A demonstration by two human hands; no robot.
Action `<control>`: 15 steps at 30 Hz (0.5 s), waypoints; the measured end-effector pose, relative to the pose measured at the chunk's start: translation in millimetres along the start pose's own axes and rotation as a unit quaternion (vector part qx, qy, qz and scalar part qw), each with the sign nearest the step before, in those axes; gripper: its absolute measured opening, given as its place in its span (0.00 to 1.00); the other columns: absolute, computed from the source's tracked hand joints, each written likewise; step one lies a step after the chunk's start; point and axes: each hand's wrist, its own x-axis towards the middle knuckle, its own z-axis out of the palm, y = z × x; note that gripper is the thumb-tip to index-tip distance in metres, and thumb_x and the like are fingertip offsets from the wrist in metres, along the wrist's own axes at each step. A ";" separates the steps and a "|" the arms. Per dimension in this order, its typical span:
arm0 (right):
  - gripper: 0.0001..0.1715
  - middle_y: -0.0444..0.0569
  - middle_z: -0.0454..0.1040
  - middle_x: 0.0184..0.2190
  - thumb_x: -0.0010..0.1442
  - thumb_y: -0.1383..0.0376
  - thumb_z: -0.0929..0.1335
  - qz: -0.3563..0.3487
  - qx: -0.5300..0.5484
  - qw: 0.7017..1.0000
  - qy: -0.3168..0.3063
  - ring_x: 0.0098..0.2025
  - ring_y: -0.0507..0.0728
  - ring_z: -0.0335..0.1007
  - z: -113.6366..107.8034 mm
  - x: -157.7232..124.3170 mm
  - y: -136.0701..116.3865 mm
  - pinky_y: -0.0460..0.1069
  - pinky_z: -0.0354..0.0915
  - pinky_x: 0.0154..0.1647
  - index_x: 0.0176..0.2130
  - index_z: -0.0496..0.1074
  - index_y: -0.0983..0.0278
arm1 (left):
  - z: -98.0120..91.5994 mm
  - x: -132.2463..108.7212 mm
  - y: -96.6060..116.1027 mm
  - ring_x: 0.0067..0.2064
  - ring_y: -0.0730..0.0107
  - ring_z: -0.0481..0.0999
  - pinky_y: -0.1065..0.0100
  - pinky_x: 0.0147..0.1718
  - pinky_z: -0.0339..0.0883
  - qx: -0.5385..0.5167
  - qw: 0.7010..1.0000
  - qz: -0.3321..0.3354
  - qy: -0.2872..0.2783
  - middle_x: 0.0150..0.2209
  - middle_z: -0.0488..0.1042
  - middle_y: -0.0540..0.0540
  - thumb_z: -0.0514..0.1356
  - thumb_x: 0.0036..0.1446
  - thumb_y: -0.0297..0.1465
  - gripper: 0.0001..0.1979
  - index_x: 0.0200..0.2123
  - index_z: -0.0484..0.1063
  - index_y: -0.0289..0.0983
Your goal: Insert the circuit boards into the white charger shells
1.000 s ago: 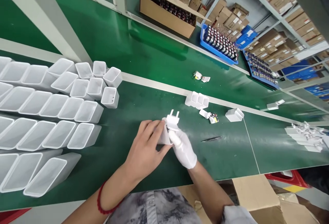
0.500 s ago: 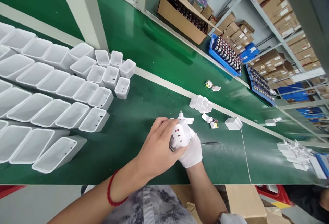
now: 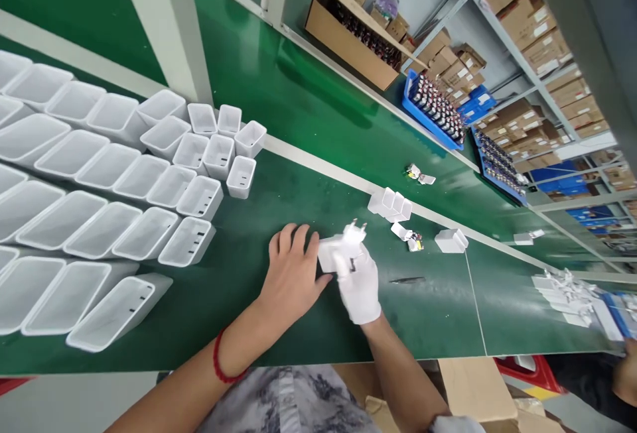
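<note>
A white wall charger with metal plug pins (image 3: 351, 234) is gripped in my right hand (image 3: 359, 290), which wears a white glove. The charger's pale body (image 3: 328, 255) points left, and the pins point up and away from me. My bare left hand (image 3: 291, 270), with a red cord at the wrist, is beside the body's left end. Its fingers are spread, with index finger and thumb close to the charger; whether they touch it I cannot tell. A thin dark tool (image 3: 407, 280) lies on the green bench just right of the glove.
Rows of open white housings (image 3: 144, 231) fill the bench's left side. Beyond my hands stand several white housings (image 3: 391, 204), an opened charger with wiring (image 3: 408, 236) and a white box (image 3: 452, 241). Blue trays (image 3: 435, 111) sit farther back. At far right is a white pile (image 3: 570, 294), near another person's arm.
My left hand has moved left from around the charger, and its fingers have spread. In my right hand the charger has turned, so its port face no longer shows.
</note>
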 end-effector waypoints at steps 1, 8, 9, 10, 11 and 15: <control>0.19 0.51 0.76 0.48 0.57 0.56 0.72 -0.035 -0.053 0.998 -0.006 0.52 0.65 0.71 2.8 0.9 3.6 0.57 0.64 0.58 0.49 0.77 0.56 | 3.0 -1.3 -3.7 0.61 0.32 0.63 0.37 0.55 0.61 0.020 1.000 0.002 -0.004 0.58 0.68 0.27 0.66 0.52 0.33 0.27 0.54 0.69 0.28; 0.21 0.54 0.75 0.48 0.65 0.61 0.65 -0.245 -0.214 0.939 -0.114 0.46 0.61 0.74 -2.0 16.2 4.9 0.56 0.71 0.47 0.58 0.71 0.54 | 11.7 -18.2 -33.4 0.66 0.35 0.58 0.38 0.57 0.62 0.041 0.997 0.051 -0.049 0.64 0.63 0.30 0.59 0.59 0.41 0.28 0.58 0.69 0.30; 0.22 0.53 0.75 0.47 0.65 0.60 0.66 -0.260 -0.214 0.936 -0.106 0.45 0.61 0.74 -9.3 25.8 1.3 0.55 0.72 0.46 0.58 0.70 0.54 | 12.0 -20.1 -37.8 0.66 0.36 0.59 0.38 0.57 0.64 0.043 0.996 0.051 -0.060 0.64 0.63 0.31 0.57 0.60 0.43 0.29 0.58 0.69 0.31; 0.23 0.53 0.75 0.47 0.64 0.60 0.66 -0.269 -0.211 0.935 -0.091 0.44 0.60 0.74 -18.6 39.0 -3.1 0.55 0.72 0.45 0.58 0.70 0.54 | 12.3 -21.5 -42.2 0.66 0.37 0.59 0.39 0.56 0.65 0.044 0.995 0.048 -0.071 0.65 0.63 0.33 0.56 0.61 0.46 0.30 0.59 0.69 0.32; 0.25 0.53 0.75 0.47 0.63 0.60 0.67 -0.270 -0.214 0.937 -0.065 0.44 0.60 0.74 -29.5 56.1 -8.2 0.56 0.72 0.46 0.60 0.68 0.54 | 12.6 -22.3 -46.4 0.66 0.37 0.59 0.39 0.56 0.66 0.042 0.995 0.043 -0.080 0.65 0.63 0.34 0.55 0.61 0.48 0.31 0.59 0.69 0.33; 0.38 0.58 0.69 0.53 0.62 0.61 0.67 -0.205 -0.253 0.944 0.057 0.52 0.63 0.71 -80.2 152.3 -27.9 0.59 0.68 0.54 0.68 0.54 0.61 | 14.6 -16.4 -60.2 0.65 0.39 0.62 0.41 0.53 0.72 0.024 0.994 0.026 -0.104 0.64 0.66 0.40 0.55 0.60 0.51 0.31 0.60 0.69 0.38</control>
